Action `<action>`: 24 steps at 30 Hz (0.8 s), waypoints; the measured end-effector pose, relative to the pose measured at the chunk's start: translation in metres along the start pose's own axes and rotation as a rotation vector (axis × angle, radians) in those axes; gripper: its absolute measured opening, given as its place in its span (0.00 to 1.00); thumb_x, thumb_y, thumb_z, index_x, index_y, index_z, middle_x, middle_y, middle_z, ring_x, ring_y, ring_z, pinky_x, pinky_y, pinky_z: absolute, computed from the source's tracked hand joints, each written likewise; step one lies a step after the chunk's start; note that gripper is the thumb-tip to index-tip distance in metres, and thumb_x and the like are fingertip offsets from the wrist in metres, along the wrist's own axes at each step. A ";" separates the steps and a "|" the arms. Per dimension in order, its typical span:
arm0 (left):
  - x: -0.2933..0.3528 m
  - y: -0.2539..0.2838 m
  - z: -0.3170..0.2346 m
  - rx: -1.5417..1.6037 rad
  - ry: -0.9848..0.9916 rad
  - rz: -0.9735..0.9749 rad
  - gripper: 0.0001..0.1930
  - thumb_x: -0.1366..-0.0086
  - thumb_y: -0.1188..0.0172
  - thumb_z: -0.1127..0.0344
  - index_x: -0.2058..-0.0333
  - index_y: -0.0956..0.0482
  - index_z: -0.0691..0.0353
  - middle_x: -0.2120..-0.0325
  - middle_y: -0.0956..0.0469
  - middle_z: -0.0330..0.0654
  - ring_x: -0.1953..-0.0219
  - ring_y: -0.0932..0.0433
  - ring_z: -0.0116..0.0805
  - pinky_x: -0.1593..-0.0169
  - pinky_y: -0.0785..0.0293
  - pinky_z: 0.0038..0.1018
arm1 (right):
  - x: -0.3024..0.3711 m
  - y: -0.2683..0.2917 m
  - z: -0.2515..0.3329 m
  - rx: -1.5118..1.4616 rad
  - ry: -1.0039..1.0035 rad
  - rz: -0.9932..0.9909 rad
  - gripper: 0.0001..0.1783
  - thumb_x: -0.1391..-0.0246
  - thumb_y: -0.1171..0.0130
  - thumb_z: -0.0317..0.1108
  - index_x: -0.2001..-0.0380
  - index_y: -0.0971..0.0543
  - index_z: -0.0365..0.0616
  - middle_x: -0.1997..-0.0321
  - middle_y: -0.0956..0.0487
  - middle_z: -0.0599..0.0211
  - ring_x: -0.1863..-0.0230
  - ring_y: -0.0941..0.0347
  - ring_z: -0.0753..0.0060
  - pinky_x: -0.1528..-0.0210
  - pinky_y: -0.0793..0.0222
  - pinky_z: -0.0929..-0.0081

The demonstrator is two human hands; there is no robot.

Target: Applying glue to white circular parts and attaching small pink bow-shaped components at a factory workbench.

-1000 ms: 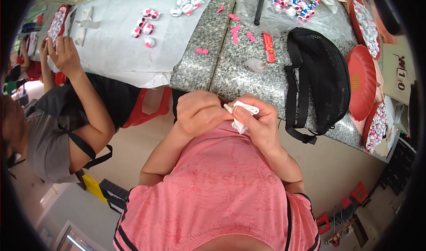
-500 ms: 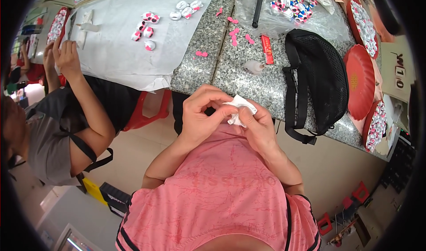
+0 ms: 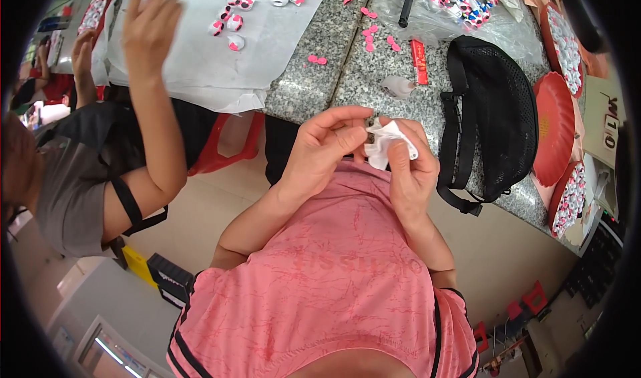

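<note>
A crumpled piece of white tissue or thin cloth (image 3: 392, 144) is held above my lap, just off the table's front edge. My right hand (image 3: 415, 177) is closed on it, the thumb pressing its near side. Beside its left edge, my left hand (image 3: 322, 149) has bent fingers, with thumb and fingertips drawn together. Whether something small sits between those fingertips is hidden. On the speckled grey table (image 3: 294, 91) beyond, a small translucent bottle (image 3: 398, 86) lies on its side. Near it are a red strip (image 3: 419, 63) and several small pink bow-shaped pieces (image 3: 369, 39).
A black mesh bag (image 3: 497, 127) with straps lies at the right, beside a red scalloped tray (image 3: 553, 131). Small white-and-pink balls (image 3: 234, 23) rest on white paper (image 3: 193, 64) at the left, where a co-worker's hand (image 3: 150, 34) is raised. A red stool (image 3: 230, 144) stands below.
My hands have moved slightly right with the white piece, and my left fingers have drawn back from it. The co-worker's near hand has risen. The view has shifted a little.
</note>
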State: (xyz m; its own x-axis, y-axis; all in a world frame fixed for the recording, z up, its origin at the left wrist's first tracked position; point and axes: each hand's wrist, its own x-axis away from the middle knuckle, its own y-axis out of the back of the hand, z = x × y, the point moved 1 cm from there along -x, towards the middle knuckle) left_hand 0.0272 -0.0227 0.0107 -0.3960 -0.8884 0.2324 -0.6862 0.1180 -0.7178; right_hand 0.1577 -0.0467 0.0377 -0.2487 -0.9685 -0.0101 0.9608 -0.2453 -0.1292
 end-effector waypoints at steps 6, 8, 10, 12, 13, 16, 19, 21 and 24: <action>0.007 0.006 0.012 0.239 0.209 0.012 0.12 0.39 0.48 0.72 0.56 0.29 0.64 0.65 0.26 0.39 0.65 0.27 0.26 0.65 0.29 0.22 | 0.003 0.004 -0.014 0.390 0.327 0.168 0.07 0.52 0.43 0.25 0.67 0.22 0.34 0.69 0.26 0.63 0.72 0.30 0.74 0.72 0.35 0.82; 0.009 0.008 0.017 0.446 0.308 0.072 0.13 0.39 0.48 0.70 0.55 0.31 0.62 0.62 0.27 0.40 0.60 0.27 0.30 0.61 0.28 0.25 | 0.002 0.007 -0.017 0.448 0.555 0.190 0.08 0.53 0.45 0.21 0.67 0.22 0.35 0.68 0.25 0.61 0.73 0.29 0.71 0.72 0.33 0.79; 0.010 0.001 0.018 0.446 0.325 0.032 0.12 0.39 0.47 0.70 0.56 0.30 0.62 0.64 0.27 0.39 0.63 0.27 0.28 0.64 0.28 0.24 | 0.002 0.011 -0.015 0.420 0.532 0.169 0.08 0.52 0.45 0.22 0.66 0.22 0.35 0.68 0.25 0.61 0.72 0.29 0.73 0.72 0.34 0.80; 0.009 -0.007 0.018 0.441 0.357 -0.049 0.10 0.40 0.45 0.69 0.59 0.28 0.61 0.68 0.26 0.38 0.69 0.27 0.25 0.69 0.29 0.22 | 0.004 0.015 -0.012 0.360 0.485 0.125 0.08 0.49 0.45 0.26 0.66 0.22 0.34 0.69 0.26 0.63 0.72 0.30 0.76 0.72 0.35 0.81; 0.008 -0.006 0.019 0.441 0.357 -0.050 0.10 0.40 0.45 0.69 0.59 0.28 0.61 0.68 0.26 0.38 0.69 0.27 0.25 0.69 0.29 0.22 | 0.006 0.018 -0.012 0.360 0.485 0.125 0.08 0.49 0.45 0.26 0.66 0.22 0.34 0.69 0.26 0.63 0.72 0.30 0.76 0.72 0.35 0.81; 0.000 0.000 0.024 0.370 0.249 0.107 0.08 0.41 0.43 0.68 0.62 0.28 0.61 0.69 0.25 0.38 0.71 0.26 0.26 0.69 0.29 0.22 | 0.010 0.028 -0.015 -0.013 -0.027 -0.140 0.10 0.47 0.48 0.27 0.63 0.24 0.32 0.66 0.26 0.63 0.69 0.30 0.77 0.68 0.34 0.82; -0.006 0.004 0.026 0.366 0.250 0.119 0.07 0.42 0.42 0.69 0.65 0.28 0.61 0.70 0.25 0.38 0.73 0.26 0.25 0.70 0.29 0.21 | 0.009 0.027 -0.008 -0.085 -0.050 -0.082 0.12 0.46 0.48 0.29 0.61 0.25 0.31 0.63 0.26 0.63 0.67 0.31 0.78 0.65 0.34 0.82; -0.008 0.003 0.027 0.364 0.258 0.129 0.07 0.42 0.42 0.69 0.66 0.28 0.61 0.71 0.25 0.38 0.74 0.27 0.25 0.70 0.29 0.20 | 0.008 0.029 -0.005 -0.119 -0.061 -0.061 0.13 0.45 0.48 0.30 0.61 0.26 0.31 0.62 0.27 0.63 0.65 0.31 0.78 0.64 0.35 0.82; -0.008 0.002 0.028 0.226 0.296 0.044 0.06 0.43 0.41 0.71 0.67 0.28 0.61 0.72 0.25 0.38 0.75 0.27 0.23 0.72 0.30 0.17 | 0.004 0.030 -0.007 -0.022 -0.120 0.220 0.14 0.46 0.46 0.31 0.61 0.25 0.31 0.59 0.28 0.63 0.62 0.32 0.78 0.61 0.36 0.83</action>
State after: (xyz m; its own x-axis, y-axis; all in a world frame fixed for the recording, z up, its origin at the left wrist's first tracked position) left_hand 0.0458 -0.0276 -0.0112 -0.6038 -0.7141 0.3541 -0.5255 0.0226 -0.8505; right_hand 0.1843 -0.0576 0.0270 -0.0163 -0.9969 0.0774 0.9870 -0.0284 -0.1584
